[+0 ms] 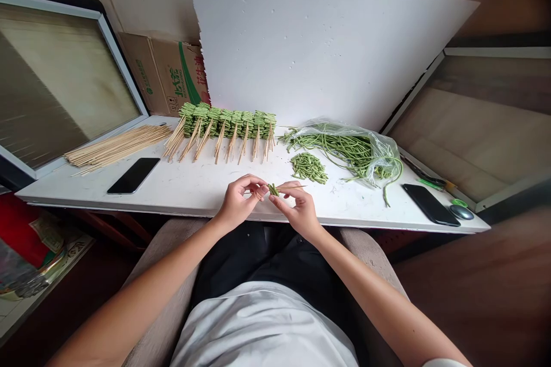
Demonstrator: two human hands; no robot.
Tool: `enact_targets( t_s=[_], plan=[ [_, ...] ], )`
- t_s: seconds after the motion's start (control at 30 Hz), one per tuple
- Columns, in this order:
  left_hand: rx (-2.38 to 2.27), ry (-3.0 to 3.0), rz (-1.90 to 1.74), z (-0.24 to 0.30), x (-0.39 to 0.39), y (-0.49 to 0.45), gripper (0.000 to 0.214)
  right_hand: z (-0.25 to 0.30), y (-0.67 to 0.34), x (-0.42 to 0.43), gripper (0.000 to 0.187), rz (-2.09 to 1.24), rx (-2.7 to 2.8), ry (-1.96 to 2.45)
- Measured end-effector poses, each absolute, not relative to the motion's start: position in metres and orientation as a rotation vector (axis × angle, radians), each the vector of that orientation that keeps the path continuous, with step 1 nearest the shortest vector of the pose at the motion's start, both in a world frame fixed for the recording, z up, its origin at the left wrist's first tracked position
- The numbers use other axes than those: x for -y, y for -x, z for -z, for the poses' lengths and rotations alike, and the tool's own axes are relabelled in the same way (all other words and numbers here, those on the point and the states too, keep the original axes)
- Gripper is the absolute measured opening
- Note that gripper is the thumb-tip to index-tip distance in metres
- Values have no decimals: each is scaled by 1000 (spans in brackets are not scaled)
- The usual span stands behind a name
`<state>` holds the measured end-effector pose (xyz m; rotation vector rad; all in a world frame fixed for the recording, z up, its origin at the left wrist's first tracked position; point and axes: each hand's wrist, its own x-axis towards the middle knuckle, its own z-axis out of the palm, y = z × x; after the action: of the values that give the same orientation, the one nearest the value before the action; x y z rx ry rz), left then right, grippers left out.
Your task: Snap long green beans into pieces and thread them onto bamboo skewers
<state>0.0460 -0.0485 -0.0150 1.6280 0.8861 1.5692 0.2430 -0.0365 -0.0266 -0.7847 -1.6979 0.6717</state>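
My left grip [237, 202] and right grip [298, 207] are both narrow, up just over the desk [189, 195]. The right pinches a wooden skewer [293, 188], and the left pinches green bean bits [272, 189] at its end. The skewer lies almost flat, bare tip pointing right. I think this is bean threading; the next move needs a steady pinch.

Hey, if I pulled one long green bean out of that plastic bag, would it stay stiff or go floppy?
Probably floppy: the long green beans curve and drape over the plastic bag rather than stay straight. They look thin, so likely light, and one lifted would probably sag. Tangled strands may drag others along.
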Motion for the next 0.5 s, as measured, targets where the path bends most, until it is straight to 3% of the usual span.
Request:
enact_targets(
  t_s=[0.5],
  plan=[
    [-896,-1662,-1600,16,49,-46,20,28,-244,36,20,-686,1683,762]
  ],
)
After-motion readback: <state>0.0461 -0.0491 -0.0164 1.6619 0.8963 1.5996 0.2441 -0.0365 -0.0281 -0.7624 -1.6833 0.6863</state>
